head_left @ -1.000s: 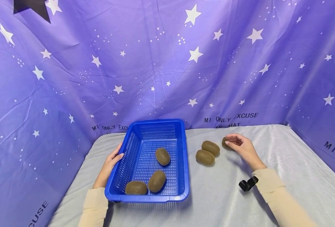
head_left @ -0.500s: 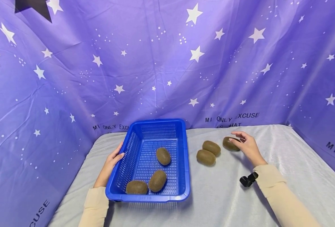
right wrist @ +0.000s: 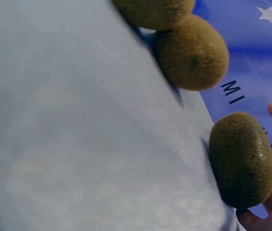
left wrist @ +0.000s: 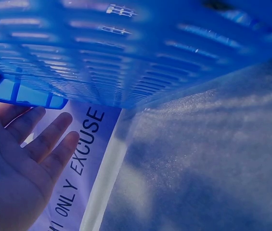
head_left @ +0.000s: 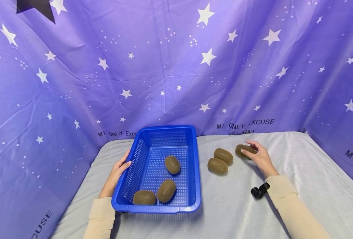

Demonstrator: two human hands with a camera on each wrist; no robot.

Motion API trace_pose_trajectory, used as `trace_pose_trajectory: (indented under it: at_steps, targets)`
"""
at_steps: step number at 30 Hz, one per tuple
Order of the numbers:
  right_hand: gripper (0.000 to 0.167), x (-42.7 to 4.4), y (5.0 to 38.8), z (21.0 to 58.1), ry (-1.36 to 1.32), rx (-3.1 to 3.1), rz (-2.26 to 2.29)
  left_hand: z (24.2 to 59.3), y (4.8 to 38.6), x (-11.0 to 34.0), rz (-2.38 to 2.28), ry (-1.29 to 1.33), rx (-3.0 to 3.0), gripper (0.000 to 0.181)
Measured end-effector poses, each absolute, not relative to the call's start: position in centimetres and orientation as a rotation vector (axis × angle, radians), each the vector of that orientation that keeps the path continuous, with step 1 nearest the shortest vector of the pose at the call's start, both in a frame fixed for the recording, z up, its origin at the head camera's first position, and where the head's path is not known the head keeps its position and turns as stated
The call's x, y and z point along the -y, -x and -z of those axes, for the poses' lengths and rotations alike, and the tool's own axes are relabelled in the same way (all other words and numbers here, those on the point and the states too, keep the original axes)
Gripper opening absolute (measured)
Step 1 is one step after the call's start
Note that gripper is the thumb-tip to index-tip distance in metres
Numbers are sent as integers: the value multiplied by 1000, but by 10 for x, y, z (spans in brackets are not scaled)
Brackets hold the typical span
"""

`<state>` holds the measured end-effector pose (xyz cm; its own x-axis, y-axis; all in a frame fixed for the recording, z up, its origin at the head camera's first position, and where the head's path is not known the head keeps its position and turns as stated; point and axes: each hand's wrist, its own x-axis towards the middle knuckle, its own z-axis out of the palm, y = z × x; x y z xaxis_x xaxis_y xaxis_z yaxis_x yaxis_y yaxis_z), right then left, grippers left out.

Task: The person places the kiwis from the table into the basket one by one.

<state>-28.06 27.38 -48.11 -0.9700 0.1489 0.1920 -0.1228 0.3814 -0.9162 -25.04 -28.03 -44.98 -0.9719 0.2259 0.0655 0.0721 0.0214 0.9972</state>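
A blue plastic basket (head_left: 156, 208) stands on the cloth-covered table with three kiwis inside: a near-left kiwi (head_left: 144, 197), a near-right kiwi (head_left: 166, 191) and a far kiwi (head_left: 172, 165). My left hand (head_left: 116, 174) holds its left rim, thumb over the top; from the left wrist, the other fingers (left wrist: 54, 137) stretch out under the rim. Right of the basket lie two kiwis side by side, a front one (head_left: 217, 166) and a back one (head_left: 223, 156). My right hand (head_left: 261, 159) is at the right end of another kiwi (right wrist: 241, 161), thumb in front, fingers spread and partly straight.
Grey cloth (head_left: 224, 205) covers the tabletop. A purple star-printed curtain (head_left: 176, 66) rises at the back and both sides. A black device (head_left: 259, 191) is worn at the right wrist.
My right hand first drew back to the right, uncovering more of its kiwi, then came slightly down and left against that kiwi's right end. The left hand and basket stay still.
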Motion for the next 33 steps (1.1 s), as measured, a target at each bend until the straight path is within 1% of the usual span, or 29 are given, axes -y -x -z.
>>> trace_pose_trajectory:
  at_steps: [11,18,27,33]
  targets:
    - [57,-272,282,489,10,2387,-1571,449,250,281,-2099,-297,-2151,61]
    - [55,-272,281,491,67,2370,-1581,449,250,281,-2097,-293,-2144,61]
    - [58,-273,282,494,174,2360,-1583,450,250,280,-2103,-320,-2144,60]
    - [58,-272,282,493,215,2343,-1582,449,250,280,-2106,-321,-2150,60]
